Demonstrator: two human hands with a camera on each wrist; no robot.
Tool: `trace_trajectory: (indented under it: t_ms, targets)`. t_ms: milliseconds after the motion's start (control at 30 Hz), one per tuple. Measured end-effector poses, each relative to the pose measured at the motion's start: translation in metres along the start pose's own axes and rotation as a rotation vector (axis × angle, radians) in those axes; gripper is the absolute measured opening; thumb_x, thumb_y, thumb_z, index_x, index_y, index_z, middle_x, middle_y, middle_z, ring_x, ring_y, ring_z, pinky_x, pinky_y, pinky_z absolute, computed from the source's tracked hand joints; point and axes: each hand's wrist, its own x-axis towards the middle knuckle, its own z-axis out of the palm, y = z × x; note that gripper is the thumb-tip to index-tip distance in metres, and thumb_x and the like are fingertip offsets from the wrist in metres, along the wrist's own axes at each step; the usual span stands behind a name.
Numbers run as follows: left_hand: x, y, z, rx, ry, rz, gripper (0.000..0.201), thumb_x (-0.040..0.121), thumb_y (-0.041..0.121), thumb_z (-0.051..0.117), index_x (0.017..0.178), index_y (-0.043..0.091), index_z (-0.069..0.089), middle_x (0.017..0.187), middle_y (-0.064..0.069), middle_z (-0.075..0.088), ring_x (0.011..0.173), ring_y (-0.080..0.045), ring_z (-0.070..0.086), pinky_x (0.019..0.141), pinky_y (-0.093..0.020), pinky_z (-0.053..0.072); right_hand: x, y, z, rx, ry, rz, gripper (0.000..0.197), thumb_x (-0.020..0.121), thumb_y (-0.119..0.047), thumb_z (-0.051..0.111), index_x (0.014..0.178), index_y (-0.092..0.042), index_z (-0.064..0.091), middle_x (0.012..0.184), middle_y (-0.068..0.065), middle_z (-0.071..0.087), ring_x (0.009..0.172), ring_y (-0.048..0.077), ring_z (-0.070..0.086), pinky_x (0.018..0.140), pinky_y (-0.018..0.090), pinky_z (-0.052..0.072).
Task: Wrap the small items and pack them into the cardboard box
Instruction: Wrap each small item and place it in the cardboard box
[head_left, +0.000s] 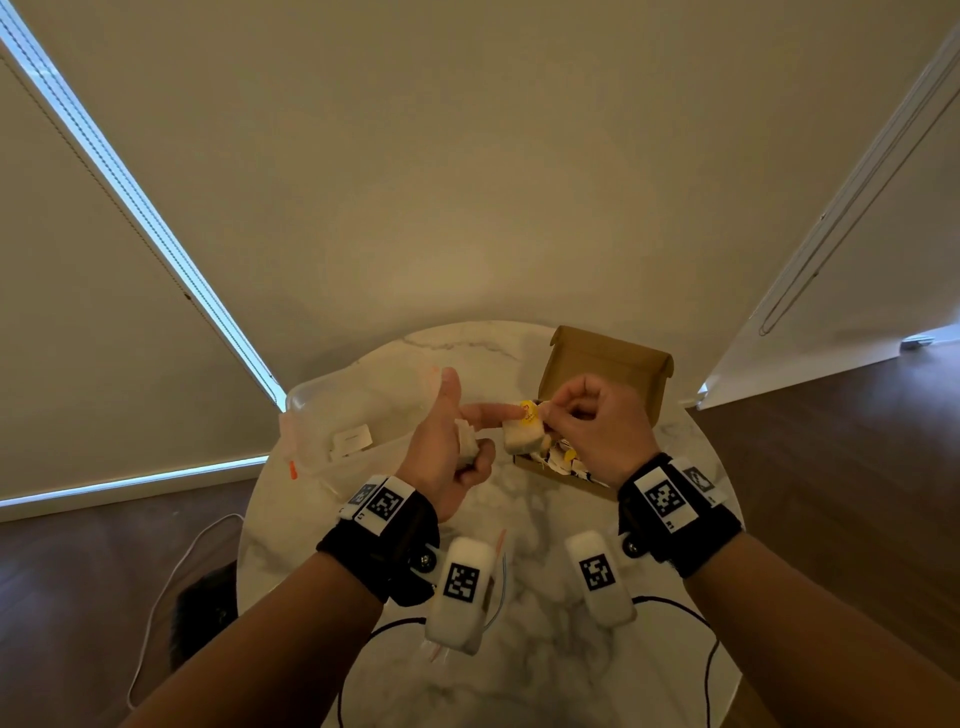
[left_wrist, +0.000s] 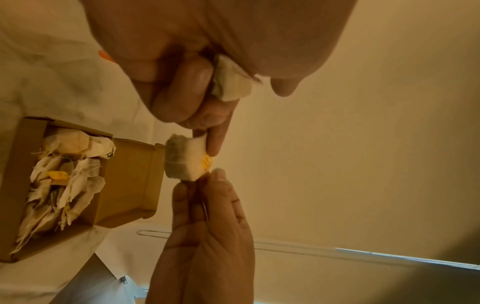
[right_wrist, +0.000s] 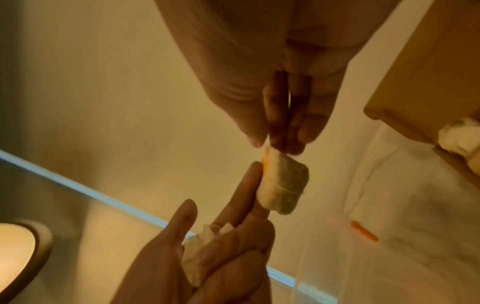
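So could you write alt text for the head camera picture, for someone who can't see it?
Two hands hold a small wrapped bundle with a yellow tag above a round marble table: the right hand pinches it and the left hand touches it with its forefinger while gripping a second bundle. An open cardboard box of wrapped items sits behind, a clear plastic bag to the left.

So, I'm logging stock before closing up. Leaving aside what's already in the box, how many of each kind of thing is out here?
White wrapped packets: 2, the yellow-tagged packet pinched by the right hand and the crumpled packet gripped in the left hand
Brown cardboard box: 1
Clear plastic bag: 1
Total: 4
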Motion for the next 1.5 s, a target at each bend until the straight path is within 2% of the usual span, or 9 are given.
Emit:
trace_trajectory:
  t_ms: [200, 333, 467, 600, 700, 800, 967, 1100, 1500]
  targets:
    - [0.006, 0.000, 0.006, -0.078, 0.006, -0.017, 0.095, 0.088, 0.077, 0.016, 0.110, 0.001, 0.069, 0.073, -0.015, 0.050, 0.058, -0.020, 0.044, 0.054, -0.029, 0.033, -0.011, -0.022, 0.014, -0.269, -0.119, -0.335, 0.014, 0.080, -0.037, 0.073, 0.089, -0.026, 0.074, 0.088, -0.007, 0.060, 0.079, 0.004, 0.053, 0.066, 0.012, 0.038]
    - [0.009, -0.003, 0.007, -0.136, -0.022, -0.023, 0.100, 0.082, 0.083, 0.023, 0.126, -0.001, 0.056, 0.124, -0.022, 0.060, 0.109, -0.036, 0.058, 0.103, -0.049, 0.044, -0.013, -0.027, 0.028, -0.279, -0.148, -0.372, 0.020, 0.073, -0.039, 0.078, 0.085, -0.023, 0.075, 0.087, -0.004, 0.056, 0.077, 0.004, 0.052, 0.068, 0.022, 0.042]
    - [0.013, -0.007, 0.004, -0.153, -0.018, -0.021, 0.099, 0.080, 0.084, 0.026, 0.130, 0.003, 0.054, 0.128, -0.018, 0.055, 0.117, -0.033, 0.057, 0.110, -0.052, 0.038, -0.011, -0.024, 0.031, -0.265, -0.104, -0.400, 0.014, 0.077, -0.033, 0.078, 0.075, -0.019, 0.074, 0.082, -0.005, 0.059, 0.068, 0.000, 0.049, 0.062, 0.017, 0.039]
    - [0.011, -0.005, 0.004, -0.092, 0.040, 0.008, 0.082, 0.093, 0.069, 0.019, 0.121, 0.004, 0.061, 0.111, -0.015, 0.069, 0.100, -0.026, 0.063, 0.090, -0.039, 0.047, -0.010, -0.027, 0.021, -0.089, -0.130, -0.337, 0.012, 0.079, -0.025, 0.074, 0.075, -0.015, 0.069, 0.078, -0.005, 0.069, 0.068, 0.009, 0.064, 0.062, 0.025, 0.054]
    - [0.008, -0.003, 0.001, 0.124, 0.201, 0.109, 0.045, 0.096, 0.051, 0.047, 0.096, 0.015, 0.075, 0.083, 0.005, 0.069, 0.076, -0.013, 0.056, 0.072, -0.030, 0.044, -0.003, -0.025, 0.003, 0.086, -0.118, -0.219, 0.011, 0.080, -0.006, 0.074, 0.077, -0.006, 0.063, 0.083, 0.008, 0.074, 0.079, 0.018, 0.072, 0.072, 0.035, 0.060]
    - [0.011, -0.006, -0.008, 0.341, 0.283, 0.244, 0.007, 0.080, 0.024, 0.077, 0.085, 0.020, 0.079, 0.078, 0.009, 0.075, 0.079, -0.006, 0.069, 0.080, -0.027, 0.054, 0.003, -0.019, -0.014, 0.078, -0.101, -0.145, 0.007, 0.081, -0.008, 0.073, 0.083, -0.010, 0.066, 0.075, 0.008, 0.074, 0.072, 0.025, 0.073, 0.073, 0.048, 0.059]
    - [0.009, -0.006, -0.007, 0.422, 0.310, 0.350, 0.015, 0.068, 0.007, 0.085, 0.071, 0.018, 0.075, 0.080, -0.002, 0.076, 0.076, -0.012, 0.070, 0.076, -0.028, 0.057, 0.011, -0.007, -0.026, -0.056, -0.092, -0.117, 0.011, 0.082, -0.019, 0.073, 0.092, -0.016, 0.075, 0.080, -0.003, 0.075, 0.073, 0.011, 0.071, 0.074, 0.032, 0.059]
    - [0.008, -0.005, -0.005, 0.456, 0.202, 0.364, 0.025, 0.068, -0.001, 0.083, 0.082, 0.012, 0.067, 0.075, -0.008, 0.074, 0.071, -0.012, 0.071, 0.068, -0.022, 0.056, 0.020, 0.005, -0.026, -0.274, -0.093, -0.100, 0.012, 0.086, -0.019, 0.068, 0.096, -0.021, 0.076, 0.084, -0.009, 0.073, 0.079, 0.004, 0.067, 0.076, 0.023, 0.054]
    - [0.015, -0.008, -0.006, 0.743, 0.196, 0.314, 0.023, 0.074, 0.013, 0.080, 0.093, 0.024, 0.075, 0.071, 0.007, 0.073, 0.068, 0.000, 0.068, 0.069, -0.020, 0.056, 0.015, -0.010, -0.002, -0.247, -0.314, -0.215, 0.012, 0.085, -0.023, 0.070, 0.093, -0.017, 0.078, 0.079, -0.008, 0.073, 0.073, -0.001, 0.064, 0.062, 0.007, 0.046]
